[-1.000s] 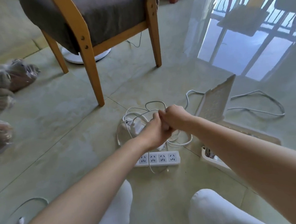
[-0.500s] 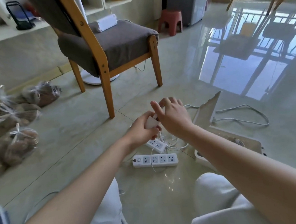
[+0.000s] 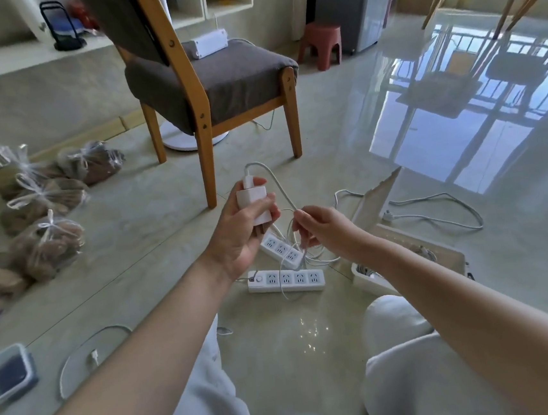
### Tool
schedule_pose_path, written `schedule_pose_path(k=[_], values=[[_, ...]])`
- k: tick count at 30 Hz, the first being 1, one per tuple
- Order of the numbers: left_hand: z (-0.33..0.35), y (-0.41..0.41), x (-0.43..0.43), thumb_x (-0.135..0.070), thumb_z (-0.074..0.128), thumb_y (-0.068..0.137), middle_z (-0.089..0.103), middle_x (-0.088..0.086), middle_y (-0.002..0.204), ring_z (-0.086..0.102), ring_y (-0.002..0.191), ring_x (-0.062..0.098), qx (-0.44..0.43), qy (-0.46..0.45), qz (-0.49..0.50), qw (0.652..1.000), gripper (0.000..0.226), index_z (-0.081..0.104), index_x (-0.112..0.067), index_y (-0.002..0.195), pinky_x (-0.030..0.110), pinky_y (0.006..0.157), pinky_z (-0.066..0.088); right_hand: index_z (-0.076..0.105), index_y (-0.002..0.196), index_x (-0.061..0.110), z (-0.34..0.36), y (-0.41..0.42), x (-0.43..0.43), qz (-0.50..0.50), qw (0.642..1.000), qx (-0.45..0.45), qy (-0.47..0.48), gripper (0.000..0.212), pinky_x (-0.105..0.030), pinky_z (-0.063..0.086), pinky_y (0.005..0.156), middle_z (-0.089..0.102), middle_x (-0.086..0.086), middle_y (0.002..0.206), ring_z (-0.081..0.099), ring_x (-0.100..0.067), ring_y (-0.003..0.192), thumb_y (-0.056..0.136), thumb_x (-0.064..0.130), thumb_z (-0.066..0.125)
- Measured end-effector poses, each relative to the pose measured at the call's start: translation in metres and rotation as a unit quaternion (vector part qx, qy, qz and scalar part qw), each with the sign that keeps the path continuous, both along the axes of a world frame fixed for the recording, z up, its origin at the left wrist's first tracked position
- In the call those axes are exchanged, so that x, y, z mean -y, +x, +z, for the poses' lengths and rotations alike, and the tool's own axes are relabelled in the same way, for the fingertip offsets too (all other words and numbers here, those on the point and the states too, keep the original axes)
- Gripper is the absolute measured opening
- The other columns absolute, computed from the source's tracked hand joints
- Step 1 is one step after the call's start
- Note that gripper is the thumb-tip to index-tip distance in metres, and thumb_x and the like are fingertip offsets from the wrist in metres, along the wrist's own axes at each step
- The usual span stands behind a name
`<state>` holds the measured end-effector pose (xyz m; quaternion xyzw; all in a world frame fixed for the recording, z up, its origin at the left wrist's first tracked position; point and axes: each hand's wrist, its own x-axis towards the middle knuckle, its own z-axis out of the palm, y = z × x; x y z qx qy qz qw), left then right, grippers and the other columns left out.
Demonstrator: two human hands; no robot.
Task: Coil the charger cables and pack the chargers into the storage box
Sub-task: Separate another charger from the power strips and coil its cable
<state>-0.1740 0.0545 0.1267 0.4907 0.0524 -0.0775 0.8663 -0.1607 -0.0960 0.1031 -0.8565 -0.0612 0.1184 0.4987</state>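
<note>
Gripping one white charger (image 3: pixel 254 203) in the left hand (image 3: pixel 243 233), mid-air at centre.
Pinching its cable (image 3: pixel 281 190) in the right hand (image 3: pixel 326 227), just rightward; hovering over two white power strips (image 3: pixel 286 280), left of the open storage box (image 3: pixel 366 279).

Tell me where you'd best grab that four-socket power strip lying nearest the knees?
Across its narrow width near the middle, coming straight down from above: the power strip lies flat on the floor, sockets up, with both long sides exposed for fingers and thumb.

chair (image 3: pixel 220 78) behind power strips (image 3: pixel 286 279) | storage box (image 3: pixel 373 281) right | bags (image 3: pixel 48 242) left
</note>
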Motion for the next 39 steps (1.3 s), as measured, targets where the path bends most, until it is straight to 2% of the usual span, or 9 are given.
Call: schedule_pose_path(k=[3,9,12,17,20,26,30,36,39], values=[[-0.003,-0.003,0.001,-0.008,0.056,0.091,0.052,0.002,0.074,0.057,0.060,0.011,-0.031,-0.029,0.021,0.999,0.007,0.055,-0.015,0.093,0.025,0.067,0.056,0.054,0.076,0.017,0.001,-0.011,0.003,-0.031,0.998,0.013,-0.045,0.027,-0.026,0.038,0.049,0.045,0.003,0.057,0.041,-0.011,0.046,0.098,0.021,0.037],[-0.026,-0.015,-0.004,-0.034,0.046,0.097,0.058,0.010,0.077,0.057,0.052,0.016,-0.187,0.201,-0.094,0.957,0.028,0.049,-0.007,0.091,0.026,0.052,0.055,0.055,0.106,0.009,-0.015,-0.034,0.020,-0.044,0.981,0.040,-0.186,0.030,-0.032,0.039,0.073,0.057,-0.008,0.088,0.052,-0.029,0.084,0.099,0.021,0.028],[-0.034,-0.020,0.001,-0.028,0.040,0.101,0.055,0.012,0.073,0.055,0.056,0.020,-0.227,0.218,-0.112,0.943,0.028,0.048,-0.007,0.084,0.024,0.046,0.052,0.059,0.114,0.007,-0.022,-0.032,0.023,-0.026,0.965,0.031,-0.258,0.032,-0.030,0.038,0.076,0.063,-0.012,0.104,0.055,-0.031,0.101,0.094,0.004,0.034],[-0.046,-0.015,0.007,-0.009,0.042,0.100,0.049,0.014,0.078,0.053,0.063,0.022,-0.233,0.181,-0.064,0.953,0.009,0.045,-0.002,0.094,0.032,0.056,0.055,0.047,0.113,0.008,-0.026,-0.035,0.010,-0.017,0.978,0.022,-0.205,0.022,-0.037,0.050,0.074,0.067,-0.016,0.092,0.060,-0.029,0.083,0.096,0.013,0.034],[-0.050,-0.009,0.004,-0.010,0.048,0.098,0.051,0.014,0.082,0.053,0.066,0.023,-0.236,0.178,-0.005,0.955,0.016,0.043,-0.002,0.111,0.038,0.066,0.053,0.044,0.103,0.014,-0.021,-0.044,-0.007,0.001,0.993,0.021,-0.115,0.014,-0.018,0.042,0.051,0.068,-0.006,0.080,0.054,-0.011,0.058,0.099,0.024,0.036],[-0.044,-0.005,0.010,-0.014,0.049,0.098,0.062,0.007,0.056,0.061,0.042,0.012,-0.214,0.129,0.023,0.968,0.024,0.059,-0.004,0.078,0.026,0.045,0.054,0.038,0.095,0.020,-0.024,-0.058,-0.020,0.093,0.991,0.019,-0.094,0.007,-0.010,0.033,0.041,0.063,-0.006,0.076,0.046,0.004,0.041,0.100,0.023,0.034],[-0.040,-0.001,0.008,-0.014,0.045,0.099,0.061,0.015,0.073,0.063,0.045,0.016,-0.219,0.083,0.016,0.972,0.023,0.059,-0.003,0.085,0.027,0.050,0.056,0.047,0.088,0.016,-0.024,-0.053,-0.015,0.097,0.989,0.016,-0.106,0.019,-0.008,0.037,0.045,0.060,-0.004,0.068,0.048,0.006,0.043,0.100,0.020,0.033],[-0.030,0.000,-0.004,-0.032,0.046,0.097,0.060,0.005,0.084,0.056,0.064,0.013,-0.187,0.121,-0.130,0.966,0.033,0.055,-0.011,0.120,0.025,0.063,0.048,0.055,0.073,0.018,-0.031,-0.049,-0.001,0.133,0.979,-0.006,-0.153,0.036,-0.017,0.041,0.058,0.057,0.004,0.059,0.047,-0.001,0.046,0.100,0.030,0.034],[-0.021,-0.005,-0.011,-0.041,0.052,0.082,0.058,0.004,0.083,0.049,0.069,0.013,-0.126,0.192,-0.259,0.938,0.040,0.058,-0.012,0.108,0.024,0.064,0.040,0.056,0.070,0.021,-0.033,-0.043,0.006,0.169,0.966,-0.011,-0.197,0.036,-0.029,0.045,0.067,0.055,0.005,0.059,0.052,-0.015,0.060,0.098,0.034,0.038]])
